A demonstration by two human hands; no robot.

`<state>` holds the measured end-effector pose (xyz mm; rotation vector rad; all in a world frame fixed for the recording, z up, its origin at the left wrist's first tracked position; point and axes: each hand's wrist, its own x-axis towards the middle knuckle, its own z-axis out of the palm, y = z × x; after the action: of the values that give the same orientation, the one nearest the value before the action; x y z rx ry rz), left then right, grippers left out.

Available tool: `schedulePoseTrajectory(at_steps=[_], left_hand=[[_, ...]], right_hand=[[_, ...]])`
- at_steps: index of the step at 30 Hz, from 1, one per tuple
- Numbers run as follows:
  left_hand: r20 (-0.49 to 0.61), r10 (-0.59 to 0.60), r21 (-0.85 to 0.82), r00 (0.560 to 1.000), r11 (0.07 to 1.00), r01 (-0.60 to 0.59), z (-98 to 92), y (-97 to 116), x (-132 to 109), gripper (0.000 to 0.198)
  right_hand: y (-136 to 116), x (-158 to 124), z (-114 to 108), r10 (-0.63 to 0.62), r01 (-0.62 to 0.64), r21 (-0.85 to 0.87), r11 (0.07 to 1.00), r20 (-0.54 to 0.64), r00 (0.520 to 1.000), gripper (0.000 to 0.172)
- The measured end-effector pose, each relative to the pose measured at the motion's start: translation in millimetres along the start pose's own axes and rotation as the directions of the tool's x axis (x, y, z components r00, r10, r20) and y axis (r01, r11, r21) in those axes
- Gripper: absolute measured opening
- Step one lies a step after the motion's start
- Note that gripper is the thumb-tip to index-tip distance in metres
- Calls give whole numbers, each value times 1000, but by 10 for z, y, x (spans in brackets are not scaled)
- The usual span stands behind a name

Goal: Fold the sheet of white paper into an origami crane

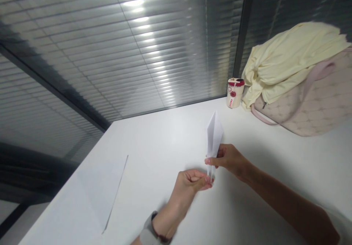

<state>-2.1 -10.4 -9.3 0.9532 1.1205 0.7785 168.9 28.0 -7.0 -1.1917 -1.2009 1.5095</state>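
My left hand (189, 184) and right hand (228, 159) both pinch the folded paper (214, 133) above the table (154, 142) — best each grip presses squarely on the crease, edges aligned.

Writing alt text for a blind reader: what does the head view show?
The left hand and right hand pinch a folded, pointed white paper above a white table. A flat sheet lies at left; a red-and-white cup and a pink bag under pale yellow cloth stand at the far side.
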Motion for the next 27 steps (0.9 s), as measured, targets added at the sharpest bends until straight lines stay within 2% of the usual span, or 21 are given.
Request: schedulePoseTrajectory(at_steps=[6, 12, 14, 16, 19, 23, 25, 27], left_hand=[[65, -66, -7, 996, 998, 66, -55, 44, -10, 30], [46, 44, 41, 998, 998, -46, -19, 33, -32, 25], [57, 46, 53, 997, 997, -49, -31, 23, -24, 26], [125, 17, 36, 992, 999, -21, -58, 28, -12, 28], [221, 3, 29, 975, 1000, -10, -85, 64, 2, 31], [160, -14, 58, 987, 998, 5, -69, 83, 5, 29], [134, -28, 70, 991, 997, 19, -59, 69, 6, 28], [115, -46, 60, 992, 997, 39, -54, 66, 6, 28]], right_hand=[[-16, -26, 3, -49, 49, 48, 998, -16, 999, 25], [13, 10, -6, -1, -1, 45, 999, 46, 999, 28], [14, 13, -13, -10, 8, 30, 1000, 58, 998, 27], [11, 1, -13, -12, 10, 17, 1000, 94, 995, 27], [16, -38, 18, -25, 16, 40, 999, 221, 975, 27], [53, -86, 98, -59, 36, 74, 997, 344, 937, 27], [63, -96, 123, -73, 78, -1, 997, 334, 940, 26], [58, -99, 131, -140, 187, -149, 971, 281, 949, 19]])
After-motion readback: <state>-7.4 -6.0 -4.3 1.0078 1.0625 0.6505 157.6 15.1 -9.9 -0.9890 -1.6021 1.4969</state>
